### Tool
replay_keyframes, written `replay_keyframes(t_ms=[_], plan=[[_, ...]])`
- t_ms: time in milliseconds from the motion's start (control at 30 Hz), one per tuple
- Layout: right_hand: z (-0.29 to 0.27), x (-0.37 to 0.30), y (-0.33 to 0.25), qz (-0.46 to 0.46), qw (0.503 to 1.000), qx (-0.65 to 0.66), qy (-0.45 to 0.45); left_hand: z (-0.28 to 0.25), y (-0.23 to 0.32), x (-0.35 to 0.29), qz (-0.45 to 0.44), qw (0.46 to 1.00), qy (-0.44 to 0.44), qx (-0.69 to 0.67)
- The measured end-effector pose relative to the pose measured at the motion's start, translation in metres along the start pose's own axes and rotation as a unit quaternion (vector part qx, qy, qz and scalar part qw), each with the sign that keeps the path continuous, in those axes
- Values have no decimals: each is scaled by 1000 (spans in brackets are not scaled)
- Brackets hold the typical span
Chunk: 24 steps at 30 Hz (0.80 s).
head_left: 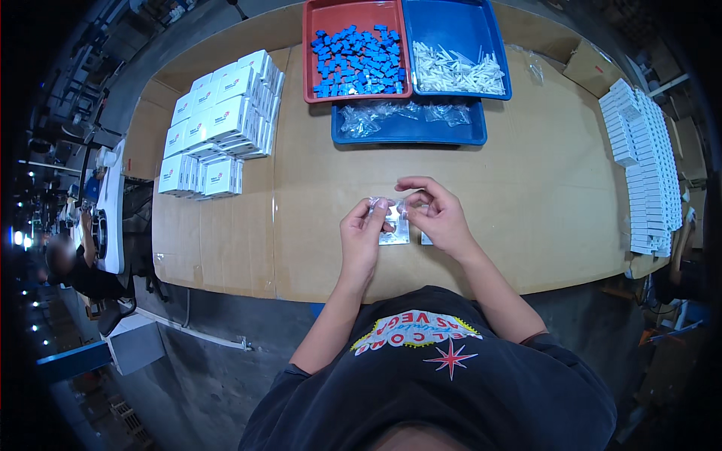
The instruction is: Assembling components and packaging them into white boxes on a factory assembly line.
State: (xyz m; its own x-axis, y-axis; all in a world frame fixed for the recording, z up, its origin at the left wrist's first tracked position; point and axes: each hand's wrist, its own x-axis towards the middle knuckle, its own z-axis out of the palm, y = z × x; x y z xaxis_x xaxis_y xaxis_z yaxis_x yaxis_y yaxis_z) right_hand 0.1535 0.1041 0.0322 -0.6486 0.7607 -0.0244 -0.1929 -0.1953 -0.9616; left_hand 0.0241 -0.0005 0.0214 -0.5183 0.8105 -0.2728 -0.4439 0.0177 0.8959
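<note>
Between my hands, over the near middle of the cardboard-covered table, is a small clear plastic bag (pixel 401 204). My left hand (pixel 362 234) is closed, pinching it between thumb and fingers. My right hand (pixel 442 223) pinches the bag's right side with thumb and index finger, its other fingers curled above. Just below the bag lies a flat silvery-white square piece (pixel 394 238). Part of a similar pale piece (pixel 426 239) shows under my right hand, which hides the rest. What the bag contains is too small to make out.
Stacked white boxes (pixel 218 124) stand at the left. Ahead are a red tray (pixel 320 19) of blue pieces, a blue tray (pixel 451 19) of slim white pieces, and a lower blue tray (pixel 410 134) with clear bags. Rows of small white boxes (pixel 643 173) line the right edge.
</note>
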Motion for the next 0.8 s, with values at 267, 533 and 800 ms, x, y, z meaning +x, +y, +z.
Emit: replay_keyframes(t_ms=[267, 533, 800], plan=[[-22, 5, 6, 153, 985, -23, -81, -12, 0, 3, 61, 995, -21, 76], [-18, 5, -8, 149, 981, -93, -80, 10, 37, -3, 351, 839, 44, 415], [-15, -1, -12, 35, 974, -187, -123, -14, 39, 11, 339, 779, -133, 511]])
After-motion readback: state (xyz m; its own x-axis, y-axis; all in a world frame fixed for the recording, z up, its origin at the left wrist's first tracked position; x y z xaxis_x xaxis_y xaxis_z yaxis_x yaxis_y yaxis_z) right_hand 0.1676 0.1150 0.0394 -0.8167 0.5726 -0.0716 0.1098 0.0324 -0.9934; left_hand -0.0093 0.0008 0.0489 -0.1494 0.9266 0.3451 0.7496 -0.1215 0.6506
